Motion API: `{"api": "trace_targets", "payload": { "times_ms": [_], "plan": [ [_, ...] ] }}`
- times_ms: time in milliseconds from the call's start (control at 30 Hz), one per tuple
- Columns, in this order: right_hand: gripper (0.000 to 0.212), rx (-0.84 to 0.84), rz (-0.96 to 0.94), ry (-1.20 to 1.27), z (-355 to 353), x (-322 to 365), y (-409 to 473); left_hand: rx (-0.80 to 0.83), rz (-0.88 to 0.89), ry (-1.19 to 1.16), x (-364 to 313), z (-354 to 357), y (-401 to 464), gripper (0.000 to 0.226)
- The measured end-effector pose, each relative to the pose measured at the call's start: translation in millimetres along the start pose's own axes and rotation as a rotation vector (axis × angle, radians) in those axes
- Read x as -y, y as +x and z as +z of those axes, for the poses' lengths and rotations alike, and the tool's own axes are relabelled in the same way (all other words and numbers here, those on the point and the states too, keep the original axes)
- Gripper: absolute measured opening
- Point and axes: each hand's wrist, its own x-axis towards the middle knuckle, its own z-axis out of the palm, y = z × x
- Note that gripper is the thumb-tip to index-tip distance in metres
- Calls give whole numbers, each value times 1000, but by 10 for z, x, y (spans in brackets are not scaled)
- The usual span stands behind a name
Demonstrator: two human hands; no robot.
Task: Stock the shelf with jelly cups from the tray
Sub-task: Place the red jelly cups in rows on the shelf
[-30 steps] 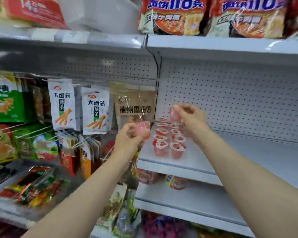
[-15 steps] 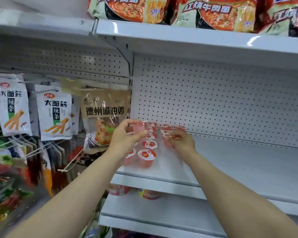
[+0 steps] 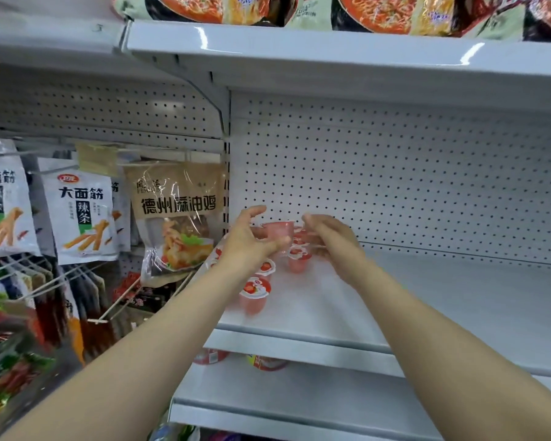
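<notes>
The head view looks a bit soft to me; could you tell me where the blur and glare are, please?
Head view: motion blur smears both hands, left hand and right hand, and the jelly cups; glare streaks the upper shelf edge; wide-angle distortion bends the shelves.

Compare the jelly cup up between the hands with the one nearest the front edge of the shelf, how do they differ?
The raised jelly cup is off the shelf between the left hand and right hand; the front jelly cup stands on it, untouched. The raised one shows its pink side, with its lid not in view; the front one shows its strawberry-printed lid. The raised one sits near the back; the front one leads the row. Both are small pink cups.
</notes>
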Motion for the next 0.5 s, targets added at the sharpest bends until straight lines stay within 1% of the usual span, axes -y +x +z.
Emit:
{"api": "trace_targets", "payload": {
  "times_ms": [67, 100, 133, 200, 267, 300, 333, 367, 433, 467, 500],
  "plan": [
    [30, 185, 36, 71, -61, 166, -70, 15, -15, -17, -9, 109, 43, 87],
    [28, 232, 35, 59, -89, 209, -96, 17, -17, -1, -9, 162, 65, 90],
    [25, 249, 24, 44, -124, 217, -102, 21, -14, 17, -9, 213, 84, 93],
    [25, 230, 15, 26, -188, 225, -114, 48, -14, 32, 14, 291, 151, 96],
    [34, 144, -10, -11, -276, 159, -67, 122, -5, 88, 37, 340, 191, 96],
    [40, 85, -21, -43, -319, 124, -37, 180, 10, 203, 53, 355, 211, 90],
    [42, 21, -27, -80, -361, 84, -7, 253, 33, 377, 79, 364, 222, 80],
    [39, -40, -27, -121, -400, 41, 14, 320, 52, 589, 123, 368, 231, 73],
    [29, -141, -13, -210, -471, -65, 48, 414, 97, 973, 210, 367, 224, 67],
    [25, -178, -6, -267, -500, -129, 63, 446, 120, 1090, 253, 369, 229, 67],
    [21, -200, -2, -316, -522, -197, 71, 476, 117, 1156, 281, 369, 231, 66]
  ]
}}
